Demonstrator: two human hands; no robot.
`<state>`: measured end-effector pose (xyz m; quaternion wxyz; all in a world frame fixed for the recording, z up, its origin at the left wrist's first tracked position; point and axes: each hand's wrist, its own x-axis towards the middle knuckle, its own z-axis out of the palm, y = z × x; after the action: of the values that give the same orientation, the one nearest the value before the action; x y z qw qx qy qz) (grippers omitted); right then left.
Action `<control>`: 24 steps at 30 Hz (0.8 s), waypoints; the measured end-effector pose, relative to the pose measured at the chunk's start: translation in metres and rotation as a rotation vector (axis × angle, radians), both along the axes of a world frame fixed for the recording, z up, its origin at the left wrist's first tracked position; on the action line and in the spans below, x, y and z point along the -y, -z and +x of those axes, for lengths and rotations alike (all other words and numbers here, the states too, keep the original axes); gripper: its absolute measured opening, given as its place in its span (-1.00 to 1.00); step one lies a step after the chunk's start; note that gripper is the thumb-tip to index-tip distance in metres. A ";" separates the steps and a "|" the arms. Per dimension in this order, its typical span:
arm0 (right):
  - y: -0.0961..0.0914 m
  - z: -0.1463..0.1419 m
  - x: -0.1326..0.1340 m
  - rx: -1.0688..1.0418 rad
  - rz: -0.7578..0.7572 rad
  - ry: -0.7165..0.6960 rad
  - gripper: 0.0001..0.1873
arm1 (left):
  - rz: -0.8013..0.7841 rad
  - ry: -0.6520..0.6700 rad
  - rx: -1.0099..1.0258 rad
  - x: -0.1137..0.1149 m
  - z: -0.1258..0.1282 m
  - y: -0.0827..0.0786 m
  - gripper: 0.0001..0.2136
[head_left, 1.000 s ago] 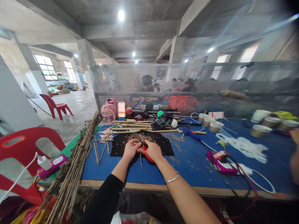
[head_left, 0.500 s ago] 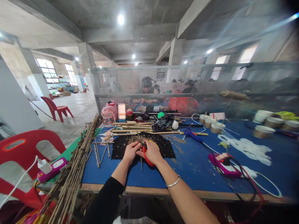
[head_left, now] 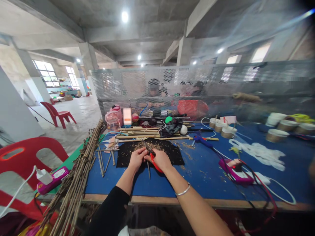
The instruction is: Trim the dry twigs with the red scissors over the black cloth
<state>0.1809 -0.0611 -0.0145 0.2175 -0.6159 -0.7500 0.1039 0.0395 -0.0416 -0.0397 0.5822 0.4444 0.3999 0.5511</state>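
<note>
While both hands were held over the black cloth (head_left: 172, 155) on the desk (head_left: 197, 178) | red-handled shears (head_left: 155, 162) were clasped in the right hand (head_left: 161, 159) | thin twig (head_left: 148, 169) was pinched by the left hand (head_left: 136, 159) at the blades | twig judged light, stiff, brittle; best gripped near the blades.

cloth (head_left: 172, 156): matt black fabric | chair (head_left: 29, 157): glossy red plastic | bracelet (head_left: 183, 190): shiny metal

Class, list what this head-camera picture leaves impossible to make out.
Head view only:
Whether the left hand grips anything: its own fingers hide it.
Red-handled cutters: mostly covered by the right hand.
Tubs at far right: blurred.
People behind the mesh screen: veiled by it.
</note>
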 end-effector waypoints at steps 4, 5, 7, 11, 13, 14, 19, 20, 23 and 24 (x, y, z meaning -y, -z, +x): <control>0.001 -0.001 0.000 0.011 0.047 0.011 -0.43 | -0.023 0.040 0.061 -0.001 0.000 -0.001 -0.55; 0.001 -0.002 0.000 0.012 0.067 0.005 -0.41 | -0.024 0.046 0.076 -0.001 0.000 -0.001 -0.56; 0.002 -0.003 0.000 0.012 0.109 -0.016 -0.34 | -0.008 0.054 0.088 -0.002 0.000 0.001 -0.62; 0.004 -0.004 -0.001 0.016 0.151 -0.033 -0.24 | 0.043 0.077 0.068 -0.003 0.000 0.003 -0.69; 0.004 -0.004 -0.001 0.011 0.144 -0.039 -0.25 | 0.056 0.080 0.054 -0.002 0.000 0.004 -0.69; 0.004 -0.004 -0.001 0.008 0.132 -0.045 -0.28 | 0.060 0.078 0.049 -0.002 0.000 0.004 -0.69; -0.002 -0.004 0.002 -0.009 0.048 -0.007 -0.45 | 0.012 0.069 0.016 0.002 0.001 0.001 -0.62; -0.003 -0.004 0.003 -0.012 0.042 0.010 -0.46 | -0.008 0.063 0.010 0.003 0.002 0.000 -0.61; -0.007 -0.005 0.004 -0.019 0.040 0.030 -0.47 | -0.076 0.029 -0.014 0.005 0.002 -0.003 -0.59; -0.007 -0.005 0.004 -0.020 0.039 0.030 -0.47 | -0.093 0.021 -0.023 0.005 0.002 -0.004 -0.59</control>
<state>0.1764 -0.0654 -0.0074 0.2385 -0.6217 -0.7404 0.0921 0.0416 -0.0468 -0.0353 0.6034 0.4271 0.4271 0.5206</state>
